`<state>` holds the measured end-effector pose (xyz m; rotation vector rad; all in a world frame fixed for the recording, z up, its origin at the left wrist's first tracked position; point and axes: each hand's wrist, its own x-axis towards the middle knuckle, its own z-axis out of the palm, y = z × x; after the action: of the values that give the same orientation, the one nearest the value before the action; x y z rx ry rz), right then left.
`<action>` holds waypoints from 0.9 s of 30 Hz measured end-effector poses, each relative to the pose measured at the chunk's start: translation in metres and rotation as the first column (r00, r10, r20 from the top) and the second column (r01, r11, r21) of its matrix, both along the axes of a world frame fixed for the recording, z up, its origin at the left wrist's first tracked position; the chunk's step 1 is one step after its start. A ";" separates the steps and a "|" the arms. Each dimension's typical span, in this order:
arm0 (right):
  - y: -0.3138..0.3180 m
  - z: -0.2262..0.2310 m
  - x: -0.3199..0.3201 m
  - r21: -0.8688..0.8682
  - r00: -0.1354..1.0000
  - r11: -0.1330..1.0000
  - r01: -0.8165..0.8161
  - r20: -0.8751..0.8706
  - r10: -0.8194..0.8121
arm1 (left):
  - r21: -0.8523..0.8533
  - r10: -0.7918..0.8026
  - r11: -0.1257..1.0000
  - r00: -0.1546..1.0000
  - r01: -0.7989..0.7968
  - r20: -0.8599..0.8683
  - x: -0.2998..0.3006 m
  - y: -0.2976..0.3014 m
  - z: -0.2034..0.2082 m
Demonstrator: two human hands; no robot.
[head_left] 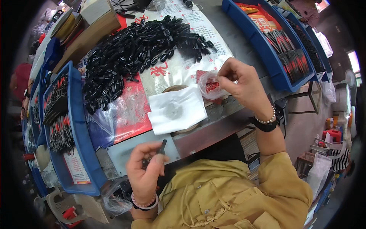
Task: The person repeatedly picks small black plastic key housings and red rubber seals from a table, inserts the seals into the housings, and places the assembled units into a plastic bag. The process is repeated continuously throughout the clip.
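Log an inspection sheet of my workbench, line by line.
Surface: bench, partly covered by a printed sheet.
Job's things: small dark part; clear bag containing red pieces; creased white sheet, greyish smudge in its middle.
Clutter: dark pile of small pieces; left blue tray and right blue tray, both loaded.
Hands: left hand pinches the dark part; right hand pinched at the bag, contents unclear.
Cables: thin cord, far edge.
Surroundings: striped item, lower right.
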<state>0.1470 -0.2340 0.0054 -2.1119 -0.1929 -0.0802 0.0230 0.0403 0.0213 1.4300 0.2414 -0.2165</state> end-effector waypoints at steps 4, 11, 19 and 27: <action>0.004 0.006 -0.011 0.196 0.999 0.980 -0.040 -0.027 0.046 | 0.459 -0.197 0.886 0.950 0.067 0.242 0.023 0.001 0.006; 0.004 0.011 -0.046 0.317 0.968 0.939 -0.137 -0.159 0.195 | 0.892 -0.595 0.439 0.710 -0.105 0.376 0.064 -0.018 -0.003; -0.001 -0.001 -0.055 0.334 0.962 0.912 -0.238 -0.048 0.269 | 0.984 -0.745 0.152 0.643 -0.092 0.176 0.081 -0.027 -0.013; 0.027 -0.011 -0.067 0.659 0.911 0.744 -0.114 -0.229 0.342 | 0.440 -0.249 0.887 0.949 0.143 0.195 0.040 -0.025 0.010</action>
<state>0.0804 -0.2071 -0.0060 -1.3717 -0.1890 0.3295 0.0625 0.0154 0.0316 1.8990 -0.0725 -0.1552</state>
